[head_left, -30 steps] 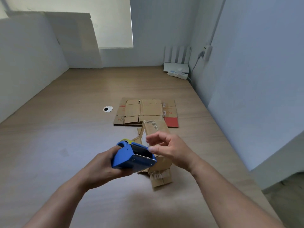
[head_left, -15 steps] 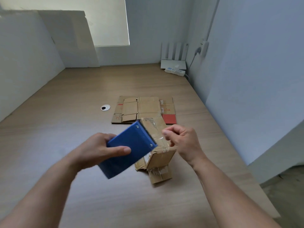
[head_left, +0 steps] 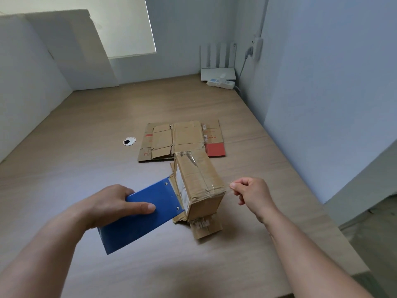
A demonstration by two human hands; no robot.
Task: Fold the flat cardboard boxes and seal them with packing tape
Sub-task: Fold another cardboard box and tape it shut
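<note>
A small folded cardboard box [head_left: 198, 175] stands on the wooden table [head_left: 86, 147], with flaps spread flat under it. My left hand [head_left: 109, 204] grips a blue tape dispenser [head_left: 141, 220] whose front end sits against the box's left side. To the right of the box my right hand [head_left: 252, 194] pinches what looks like the end of a clear tape strip, which runs faintly over the box's near top edge. Beyond the box lies a stack of flat cardboard boxes [head_left: 182, 138], one with a red panel.
A round cable hole [head_left: 129, 141] sits left of the flat stack. A white router [head_left: 218, 67] and a power strip [head_left: 221, 83] stand in the far right corner. White walls close in the left and right sides. The table's edge [head_left: 335, 224] drops off at the near right.
The dispenser has swung from in front of the box down to its left side. My right hand has drawn away to the right of the box, still pinching.
</note>
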